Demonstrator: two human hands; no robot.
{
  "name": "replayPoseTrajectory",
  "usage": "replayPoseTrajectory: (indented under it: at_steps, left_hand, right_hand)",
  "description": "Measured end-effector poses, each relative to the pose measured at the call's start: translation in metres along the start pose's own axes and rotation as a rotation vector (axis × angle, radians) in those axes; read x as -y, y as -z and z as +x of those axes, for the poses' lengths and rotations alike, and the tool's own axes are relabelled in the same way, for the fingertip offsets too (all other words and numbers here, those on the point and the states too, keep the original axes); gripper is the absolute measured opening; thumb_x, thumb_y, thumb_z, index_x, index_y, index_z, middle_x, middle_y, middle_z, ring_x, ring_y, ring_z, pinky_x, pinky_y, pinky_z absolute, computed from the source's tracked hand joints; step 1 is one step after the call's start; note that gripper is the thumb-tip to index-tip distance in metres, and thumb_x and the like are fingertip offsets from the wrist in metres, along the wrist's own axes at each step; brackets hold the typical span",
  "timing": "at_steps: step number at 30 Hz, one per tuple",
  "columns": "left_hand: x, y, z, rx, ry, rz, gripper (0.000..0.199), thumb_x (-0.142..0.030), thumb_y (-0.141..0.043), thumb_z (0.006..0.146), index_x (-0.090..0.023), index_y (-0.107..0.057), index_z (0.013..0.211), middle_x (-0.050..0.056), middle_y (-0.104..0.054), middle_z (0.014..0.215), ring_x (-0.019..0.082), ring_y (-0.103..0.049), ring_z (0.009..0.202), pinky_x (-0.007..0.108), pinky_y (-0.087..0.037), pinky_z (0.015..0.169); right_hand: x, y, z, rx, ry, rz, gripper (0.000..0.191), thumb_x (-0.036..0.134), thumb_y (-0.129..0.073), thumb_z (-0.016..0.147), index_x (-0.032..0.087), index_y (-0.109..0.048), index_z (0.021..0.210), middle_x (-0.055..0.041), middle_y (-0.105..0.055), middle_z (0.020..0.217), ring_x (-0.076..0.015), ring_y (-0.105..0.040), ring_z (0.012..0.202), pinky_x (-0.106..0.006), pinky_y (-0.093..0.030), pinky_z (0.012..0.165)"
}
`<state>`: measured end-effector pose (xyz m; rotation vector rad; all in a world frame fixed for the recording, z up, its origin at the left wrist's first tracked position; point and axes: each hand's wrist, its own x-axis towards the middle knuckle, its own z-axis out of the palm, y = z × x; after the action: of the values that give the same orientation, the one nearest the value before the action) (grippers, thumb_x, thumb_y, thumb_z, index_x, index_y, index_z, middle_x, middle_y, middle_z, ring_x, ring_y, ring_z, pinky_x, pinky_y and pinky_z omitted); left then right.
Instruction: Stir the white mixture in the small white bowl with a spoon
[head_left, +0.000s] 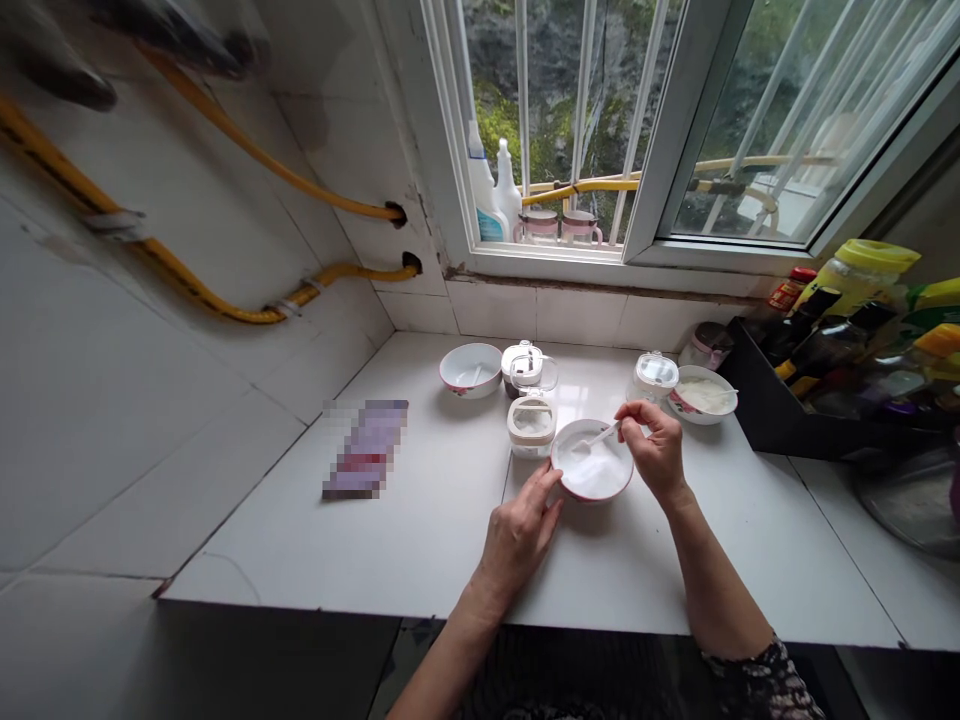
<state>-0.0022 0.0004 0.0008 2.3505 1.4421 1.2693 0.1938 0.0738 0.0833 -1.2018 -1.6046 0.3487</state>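
Observation:
A bowl of white powder (600, 478) stands on the white tiled counter (435, 530). My left hand (523, 525) holds its left rim between fingers and thumb. In my right hand (654, 448) is a small white spoon (598, 438), pinched by its handle, its tip over the powder. Just left of the bowl stands a clear jar with a cream rim (532, 425), with white contents. Behind it is a white-topped jar (521, 365) with its clear lid raised. Another bowl (471, 371) with a spoon inside sits further left.
At the back right are a lidded jar (655, 375) and a bowl of pale contents (703, 395). A black bin of bottles (780, 400) borders the right side. A blurred purple item (366, 450) lies left. Spray bottles (491, 195) stand at the window.

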Motion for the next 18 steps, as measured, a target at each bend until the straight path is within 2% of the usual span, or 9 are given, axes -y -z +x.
replayPoseTrajectory:
  at_steps: [4, 10, 14, 18]
  left_hand:
    - [-0.001, 0.0, 0.0, 0.004, 0.005, -0.013, 0.042, -0.013, -0.054, 0.094, -0.023, -0.049, 0.134, 0.011, -0.065, 0.133, 0.017, -0.074, 0.085, 0.026, -0.062, 0.07]
    - [-0.001, 0.001, 0.0, 0.014, 0.006, -0.011, 0.042, -0.013, -0.054, 0.094, -0.024, -0.048, 0.133, 0.012, -0.064, 0.135, 0.018, -0.075, 0.086, 0.027, -0.062, 0.072]
    - [0.0, 0.001, 0.0, 0.014, 0.002, -0.004, 0.042, -0.013, -0.053, 0.094, -0.024, -0.048, 0.134, 0.011, -0.063, 0.135, 0.018, -0.075, 0.087, 0.027, -0.062, 0.074]
    - [0.0, 0.0, 0.0, -0.004, -0.01, -0.009, 0.041, -0.012, -0.053, 0.093, -0.023, -0.049, 0.132, 0.012, -0.064, 0.133, 0.018, -0.075, 0.085, 0.027, -0.062, 0.074]
  right_hand:
    - [-0.004, 0.012, 0.003, 0.075, 0.017, -0.036, 0.014, 0.02, -0.05, 0.073, 0.023, -0.059, 0.063, -0.0008, -0.062, 0.062, -0.0188, -0.055, 0.066, -0.033, -0.045, 0.07]
    - [0.0, -0.003, -0.001, 0.226, 0.078, -0.089, 0.016, 0.018, -0.048, 0.072, 0.023, -0.057, 0.06, 0.0003, -0.06, 0.057, -0.0166, -0.051, 0.06, -0.033, -0.044, 0.076]
    - [0.002, -0.01, -0.004, 0.249, -0.029, -0.051, 0.016, 0.02, -0.046, 0.071, 0.023, -0.056, 0.059, 0.0007, -0.059, 0.056, -0.0156, -0.05, 0.058, -0.03, -0.043, 0.069]
    - [-0.001, -0.008, -0.002, 0.241, -0.175, 0.065, 0.013, 0.023, -0.046, 0.068, 0.023, -0.056, 0.059, 0.0022, -0.055, 0.052, -0.014, -0.048, 0.052, -0.027, -0.039, 0.057]
